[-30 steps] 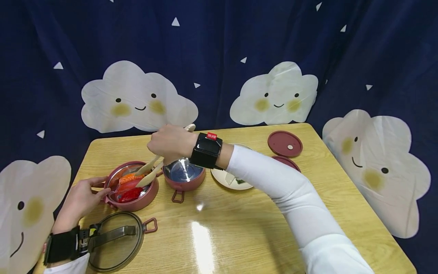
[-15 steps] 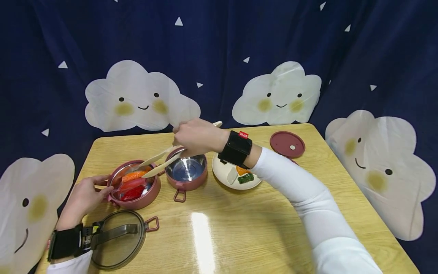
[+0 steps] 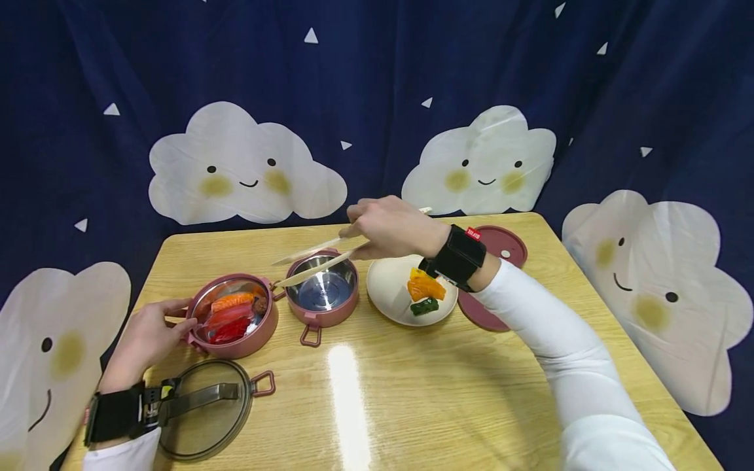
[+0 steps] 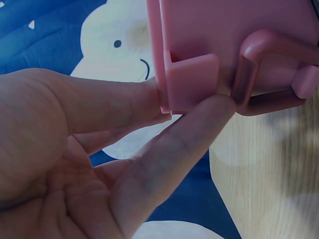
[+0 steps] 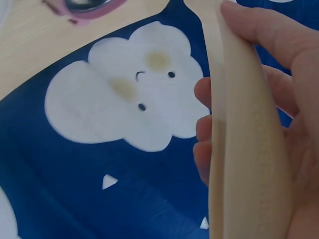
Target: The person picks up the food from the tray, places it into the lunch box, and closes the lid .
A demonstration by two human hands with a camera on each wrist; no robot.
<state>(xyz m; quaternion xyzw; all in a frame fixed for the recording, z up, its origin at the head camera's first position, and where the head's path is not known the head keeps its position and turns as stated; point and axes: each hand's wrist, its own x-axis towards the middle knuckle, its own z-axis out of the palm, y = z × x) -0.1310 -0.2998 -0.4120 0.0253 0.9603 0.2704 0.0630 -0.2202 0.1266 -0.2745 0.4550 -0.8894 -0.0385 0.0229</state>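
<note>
My right hand (image 3: 360, 230) grips a pair of cream tongs (image 3: 318, 267) above the empty pink steel-lined bowl (image 3: 332, 316). The tongs' tips point left toward the other bowl and carry nothing. In the right wrist view the tongs (image 5: 246, 164) lie against the curled fingers (image 5: 279, 30). My left hand (image 3: 167, 322) holds the left side of the pink bowl (image 3: 235, 348), which contains red and orange food pieces (image 3: 226, 315). In the left wrist view thumb and finger (image 4: 209, 112) pinch the bowl's side tab (image 4: 192, 82).
A cream plate (image 3: 385, 288) with an orange piece (image 3: 425, 286) and a green piece (image 3: 424, 306) stands right of the empty bowl. Two pink lids (image 3: 505, 241) (image 3: 480, 315) lie behind and beside it. A clear lid with a handle (image 3: 203, 405) lies front left. Cloud-print curtain surrounds the table.
My right hand has drawn the tongs up and to the right, out of the food bowl and over the empty bowl, uncovering the plate. The left hand has stayed on the bowl.
</note>
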